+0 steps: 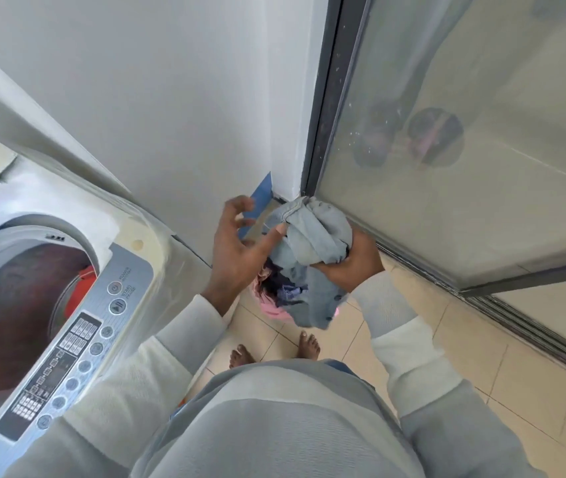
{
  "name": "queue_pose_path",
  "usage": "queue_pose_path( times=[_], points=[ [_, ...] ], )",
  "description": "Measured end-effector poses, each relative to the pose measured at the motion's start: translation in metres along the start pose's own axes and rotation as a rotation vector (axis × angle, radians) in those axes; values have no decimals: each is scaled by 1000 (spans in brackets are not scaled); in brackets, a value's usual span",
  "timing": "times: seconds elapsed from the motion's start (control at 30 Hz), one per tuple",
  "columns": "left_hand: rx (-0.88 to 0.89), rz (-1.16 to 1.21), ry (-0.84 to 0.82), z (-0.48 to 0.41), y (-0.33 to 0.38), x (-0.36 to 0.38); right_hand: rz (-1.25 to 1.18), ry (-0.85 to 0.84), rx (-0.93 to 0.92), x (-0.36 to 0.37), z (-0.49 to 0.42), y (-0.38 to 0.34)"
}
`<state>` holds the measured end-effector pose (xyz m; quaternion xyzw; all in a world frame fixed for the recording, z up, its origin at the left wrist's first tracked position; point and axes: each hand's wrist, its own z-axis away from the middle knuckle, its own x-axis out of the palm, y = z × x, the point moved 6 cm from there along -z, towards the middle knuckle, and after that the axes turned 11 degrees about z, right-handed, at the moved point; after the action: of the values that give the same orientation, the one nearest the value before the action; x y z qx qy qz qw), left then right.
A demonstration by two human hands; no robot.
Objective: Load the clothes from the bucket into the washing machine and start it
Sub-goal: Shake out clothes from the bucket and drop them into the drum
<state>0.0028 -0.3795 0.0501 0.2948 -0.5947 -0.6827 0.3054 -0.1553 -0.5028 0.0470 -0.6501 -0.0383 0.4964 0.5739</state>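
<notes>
My right hand (350, 262) grips a bunched pale blue denim garment (312, 236) from below, and its lower end hangs down. My left hand (240, 246) is open beside it, fingers spread, with the thumb tip touching the cloth. Below them lies a heap of pink and dark clothes (276, 298); the bucket under it is hidden. At the left stands the top-loading washing machine (129, 270) with its lid up. Its drum (16, 305) is open and a red garment (83, 291) lies inside. The control panel (67, 360) carries round buttons.
A white wall runs behind the machine. A glass sliding door (464, 150) with a dark frame stands on the right, its track along the tiled floor (481, 357). A blue strip (259, 201) leans in the corner. My bare feet (274, 350) stand on the tiles.
</notes>
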Motion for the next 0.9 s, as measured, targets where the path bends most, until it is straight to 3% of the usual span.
queue_pose_path(
  times=[0.07, 0.13, 0.2, 0.27, 0.37, 0.53, 0.63, 0.7, 0.77, 0.83, 0.9],
  points=[
    [95, -36, -274, 6, 9, 17, 195, -28, -26, -2, -9, -10],
    [44, -124, -389, 10, 3, 31, 385, -70, -69, 3, -14, -24],
    [-4, -61, -316, 6, -1, 33, 345, -119, -79, 11, -11, -36],
    [-116, 158, -208, 0, -8, 28, 190, -128, -96, 9, -9, -39],
    [-352, 438, -91, -8, -30, 16, 0, -9, -115, -12, -4, -26],
    [-637, 847, -245, 7, -46, 36, -155, -128, -46, 16, 9, -3],
    [-658, 889, -302, 15, -44, 50, -246, 56, 56, 21, 11, 6],
    [-566, 586, -292, 12, -35, 45, -225, 152, 90, 16, 9, 8],
    [-290, 281, -220, 0, -17, 26, -154, 176, 102, 9, 8, 8],
    [111, 101, -324, -7, 11, 16, 31, 135, 49, 2, 2, -4],
    [399, -245, -506, -8, 22, 23, 314, 92, -48, -3, -5, -25]
  ],
)
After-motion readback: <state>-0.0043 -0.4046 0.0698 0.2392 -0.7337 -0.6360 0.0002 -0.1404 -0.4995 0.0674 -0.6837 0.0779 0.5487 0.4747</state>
